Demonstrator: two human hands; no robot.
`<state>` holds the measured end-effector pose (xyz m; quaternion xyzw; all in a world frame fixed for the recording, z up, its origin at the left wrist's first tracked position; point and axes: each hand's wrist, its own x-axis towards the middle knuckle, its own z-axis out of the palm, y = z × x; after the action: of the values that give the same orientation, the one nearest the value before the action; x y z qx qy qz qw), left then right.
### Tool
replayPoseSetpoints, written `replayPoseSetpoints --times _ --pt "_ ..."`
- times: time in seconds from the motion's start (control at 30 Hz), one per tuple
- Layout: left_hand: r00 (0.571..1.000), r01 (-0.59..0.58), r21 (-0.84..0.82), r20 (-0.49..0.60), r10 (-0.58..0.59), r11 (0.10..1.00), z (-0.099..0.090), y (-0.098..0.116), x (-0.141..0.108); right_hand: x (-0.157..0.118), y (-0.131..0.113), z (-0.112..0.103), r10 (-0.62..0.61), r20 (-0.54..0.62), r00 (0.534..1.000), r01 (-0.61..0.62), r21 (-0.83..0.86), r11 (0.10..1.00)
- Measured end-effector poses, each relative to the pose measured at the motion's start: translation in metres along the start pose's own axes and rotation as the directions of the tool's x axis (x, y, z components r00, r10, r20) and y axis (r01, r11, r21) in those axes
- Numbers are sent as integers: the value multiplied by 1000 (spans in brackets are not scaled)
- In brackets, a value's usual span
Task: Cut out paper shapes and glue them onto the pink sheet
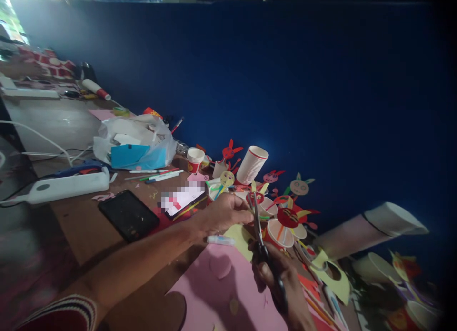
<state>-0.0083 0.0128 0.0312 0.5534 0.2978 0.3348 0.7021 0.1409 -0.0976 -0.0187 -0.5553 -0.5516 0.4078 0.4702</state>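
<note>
My right hand [276,278] is wrapped round the black handles of a pair of scissors [257,224], whose blades point up and away. Close to the blades, my left hand [228,209] is closed in a pinch; whatever its fingertips hold is too small to make out. Below both hands lies a sheet of pink paper [217,293] with a curved cut edge. A glue stick [220,240] rests at its top edge, beside a piece of yellow paper [240,240]. Just beyond the scissors stand paper cups with a red paper face [288,217] on a stick.
A phone [185,197] and a dark tablet [128,214] lie left of my forearm. Behind them are pens [164,177], a plastic bag [139,135] and a white power strip [67,185]. Stacked cups [252,164] and a rolled paper tube [371,228] stand along the blue wall [285,83].
</note>
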Motion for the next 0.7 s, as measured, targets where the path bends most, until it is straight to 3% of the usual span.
replayPoseSetpoints --times 0.5,0.7 --pt "997 4 33 77 -6 999 -6 1 1 0 -7 -6 51 16 999 -50 -53 997" --pt "997 1 23 74 -2 1000 -3 2 0 4 -6 -9 12 91 996 -9 -36 999"
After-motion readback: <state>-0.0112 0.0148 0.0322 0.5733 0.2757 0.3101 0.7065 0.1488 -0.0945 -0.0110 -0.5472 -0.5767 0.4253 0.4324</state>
